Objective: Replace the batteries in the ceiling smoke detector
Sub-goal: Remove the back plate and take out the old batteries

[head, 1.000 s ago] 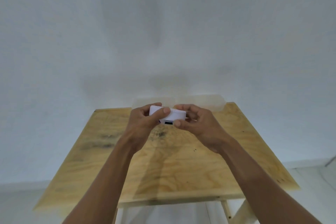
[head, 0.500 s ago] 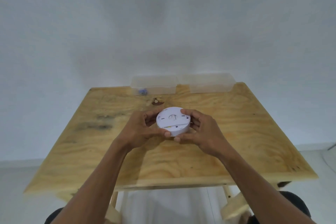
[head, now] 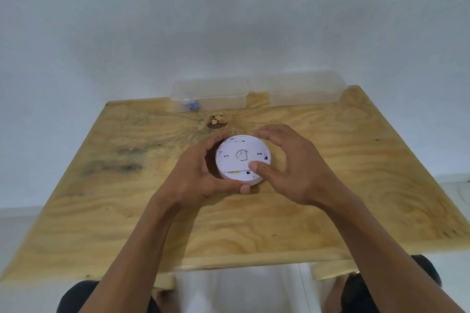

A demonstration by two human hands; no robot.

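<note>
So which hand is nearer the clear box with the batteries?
Left. The left hand is below the battery box, slightly left; the right hand sits farther right, below the empty box.

Smoke detector (head: 243, 157): white plastic, smooth, matt-ish. Table (head: 330, 185): bare plywood, visible grain, dark stains + knot, unvarnished look. Far edge: 2 clear plastic boxes, left (head: 211, 95) & right (head: 302, 91), slightly glossy. Wall (head: 229, 20): matt white.

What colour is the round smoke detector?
White, with a small yellow mark near its front edge; head view: smoke detector.
</note>
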